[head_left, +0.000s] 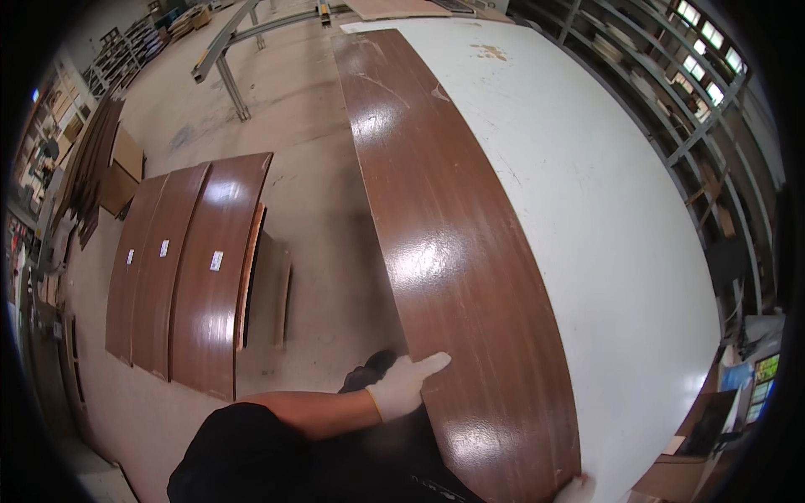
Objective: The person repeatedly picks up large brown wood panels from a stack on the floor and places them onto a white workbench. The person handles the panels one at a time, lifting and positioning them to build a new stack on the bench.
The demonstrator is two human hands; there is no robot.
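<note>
A long brown wood-grain panel (457, 268) with a glossy face lies lengthwise on a white-topped table (604, 251), along the table's left side. My left hand (401, 387), in a pale work glove, grips the panel's left edge near its close end. Its thumb rests on the upper face, while the other fingers are hidden beneath. At the near right corner of the same panel, my gloved right hand (577, 488) holds the edge. Only a small part of that hand shows at the lower border of the picture.
On the left, several brown panels (205, 277) with small white labels rest on a low stack above the floor. A metal frame (226, 59) stands farther off. Metal shelving (671, 92) runs along the right, and brown boards (92, 159) lie at far left.
</note>
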